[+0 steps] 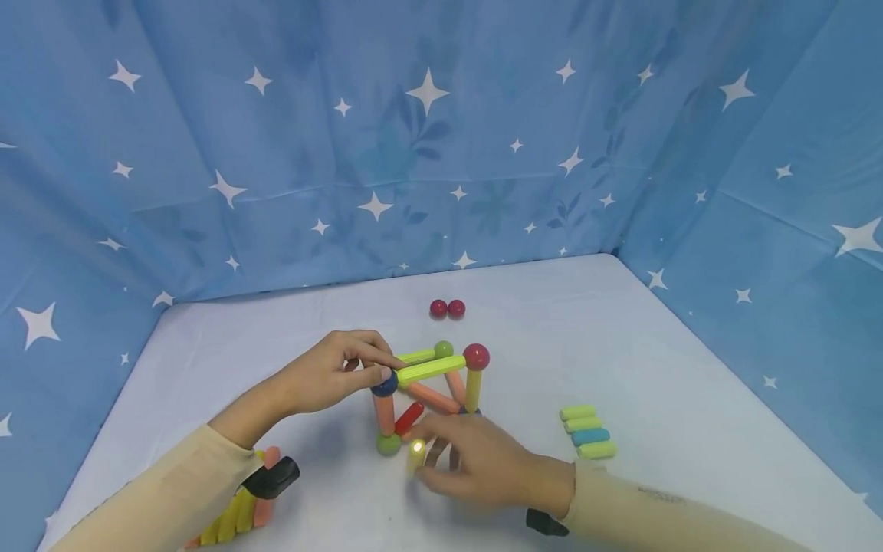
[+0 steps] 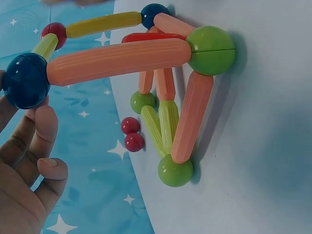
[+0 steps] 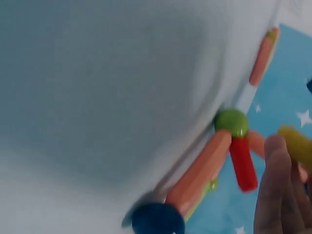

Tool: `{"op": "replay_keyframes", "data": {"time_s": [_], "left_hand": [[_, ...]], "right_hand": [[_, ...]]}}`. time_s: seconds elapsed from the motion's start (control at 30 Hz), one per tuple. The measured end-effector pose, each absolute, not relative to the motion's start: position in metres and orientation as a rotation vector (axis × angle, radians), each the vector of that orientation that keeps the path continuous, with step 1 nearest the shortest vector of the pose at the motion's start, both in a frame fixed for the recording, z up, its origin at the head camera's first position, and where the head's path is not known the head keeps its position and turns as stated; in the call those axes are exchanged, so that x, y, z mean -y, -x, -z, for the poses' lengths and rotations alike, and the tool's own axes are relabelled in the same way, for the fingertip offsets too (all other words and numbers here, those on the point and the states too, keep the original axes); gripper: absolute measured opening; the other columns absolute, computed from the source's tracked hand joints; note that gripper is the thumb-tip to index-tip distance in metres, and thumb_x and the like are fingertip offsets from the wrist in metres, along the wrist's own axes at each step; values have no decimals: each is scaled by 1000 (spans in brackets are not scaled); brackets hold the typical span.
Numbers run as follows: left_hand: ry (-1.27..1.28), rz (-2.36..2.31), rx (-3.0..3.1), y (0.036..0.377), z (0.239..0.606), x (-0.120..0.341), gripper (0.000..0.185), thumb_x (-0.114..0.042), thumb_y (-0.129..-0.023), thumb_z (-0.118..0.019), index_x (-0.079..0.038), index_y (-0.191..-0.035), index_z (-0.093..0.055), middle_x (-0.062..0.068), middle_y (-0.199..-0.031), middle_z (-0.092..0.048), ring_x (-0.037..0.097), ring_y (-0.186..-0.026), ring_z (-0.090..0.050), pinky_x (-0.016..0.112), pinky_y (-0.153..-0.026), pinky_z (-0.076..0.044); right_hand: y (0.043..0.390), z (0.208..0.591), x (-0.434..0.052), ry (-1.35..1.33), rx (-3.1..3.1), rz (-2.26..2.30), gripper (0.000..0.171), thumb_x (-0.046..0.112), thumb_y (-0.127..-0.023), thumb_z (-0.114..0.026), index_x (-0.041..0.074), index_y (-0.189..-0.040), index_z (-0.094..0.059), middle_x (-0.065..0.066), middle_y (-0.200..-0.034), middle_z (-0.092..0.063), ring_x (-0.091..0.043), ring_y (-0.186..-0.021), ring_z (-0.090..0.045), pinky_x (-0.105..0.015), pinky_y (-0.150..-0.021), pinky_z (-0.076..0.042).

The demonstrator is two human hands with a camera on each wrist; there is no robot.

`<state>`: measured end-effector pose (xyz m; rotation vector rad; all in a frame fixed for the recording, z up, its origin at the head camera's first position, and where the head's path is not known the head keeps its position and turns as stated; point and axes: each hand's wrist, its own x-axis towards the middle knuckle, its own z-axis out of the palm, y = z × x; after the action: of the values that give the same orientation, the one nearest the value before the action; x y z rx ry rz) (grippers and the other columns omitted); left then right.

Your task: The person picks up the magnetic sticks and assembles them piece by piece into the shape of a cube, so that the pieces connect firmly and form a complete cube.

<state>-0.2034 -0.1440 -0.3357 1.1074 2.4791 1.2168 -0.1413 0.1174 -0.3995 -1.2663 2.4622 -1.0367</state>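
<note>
So this is mid-build on a rod-and-ball frame (image 1: 428, 387) sitting around the middle of the tabletop (image 1: 621, 345). The left hand (image 1: 331, 376) has its fingers pinched on the blue ball (image 1: 384, 382) at the top near corner, steadying it. The right hand (image 1: 483, 460) has its fingers curled round a yellow rod (image 1: 416, 456), low at the near side, right by the green ball (image 1: 388, 443) at the base. Looks like the step is adding that rod to the frame; next move probably needs lining its end up with a ball while the other hand keeps things from tipping. Spare rods (image 1: 586, 432) lie toward the right edge, two red balls (image 1: 447, 309) toward the far edge.
</note>
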Motion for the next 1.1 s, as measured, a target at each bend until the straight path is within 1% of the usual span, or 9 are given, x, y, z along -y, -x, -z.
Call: {"op": "replay_keyframes", "data": {"time_s": [0.07, 0.13, 0.23, 0.33, 0.53, 0.8, 0.93, 1.1], "left_hand": [[-1104, -1214, -2479, 204, 336, 143, 22, -18, -101, -63, -19, -117, -78, -9, -105, -66, 19, -85, -55, 33, -68, -45], [-1095, -1216, -2480, 204, 337, 142, 22, -17, -100, -63, -19, -117, -78, -9, -105, -66, 19, -86, -55, 33, -69, -45], [-1085, -1220, -2479, 205, 337, 143, 22, -16, -100, -63, -19, -117, -78, -9, -104, -66, 20, -86, -55, 32, -68, -45], [-1080, -1223, -2475, 205, 338, 142, 23, -16, -100, -63, -19, -117, -78, -9, -104, -66, 20, -87, -55, 33, -68, -45], [-1083, -1220, -2471, 205, 338, 141, 22, -17, -100, -64, -19, -117, -78, -9, -104, -66, 20, -88, -55, 33, -68, -45], [-1082, -1219, -2474, 205, 338, 140, 22, -18, -100, -64, -18, -117, -78, -9, -104, -66, 20, -86, -55, 32, -68, -45], [-1094, -1222, -2476, 205, 339, 141, 22, -18, -100, -64, -18, -117, -78, -9, -104, -66, 20, -86, -55, 32, -68, -45], [-1107, -1233, -2477, 205, 340, 142, 22, -19, -101, -64, -19, -117, -78, -9, -104, -66, 19, -85, -55, 32, -68, -45]], "right_hand": [[145, 396, -126, 1069, -2505, 1235, 27, 19, -94, -73, 18, -119, -62, 12, -108, -72, -1, -86, -68, -24, -66, -55], [147, 394, -130, 984, -2592, 1299, 29, 17, -93, -75, 20, -117, -59, 14, -104, -72, -3, -84, -70, -28, -69, -57], [149, 392, -131, 966, -2754, 1283, 34, 14, -91, -78, 23, -116, -56, 16, -102, -71, -4, -85, -71, -27, -75, -57], [151, 393, -131, 987, -2862, 1241, 37, 14, -90, -79, 22, -117, -54, 14, -105, -71, -5, -88, -71, -24, -79, -55], [153, 395, -130, 973, -2944, 1165, 36, 18, -91, -78, 20, -118, -54, 11, -104, -73, -6, -88, -72, -24, -78, -55], [156, 400, -128, 973, -2945, 1170, 36, 16, -91, -79, 18, -118, -55, 9, -107, -73, -8, -89, -72, -25, -79, -56], [156, 402, -127, 978, -2970, 1139, 34, 16, -90, -79, 19, -117, -57, 9, -101, -74, -6, -86, -72, -23, -77, -55], [152, 404, -129, 1142, -3033, 1053, 34, 16, -87, -81, 20, -114, -60, 9, -87, -72, -2, -71, -67, -22, -63, -54]]}}
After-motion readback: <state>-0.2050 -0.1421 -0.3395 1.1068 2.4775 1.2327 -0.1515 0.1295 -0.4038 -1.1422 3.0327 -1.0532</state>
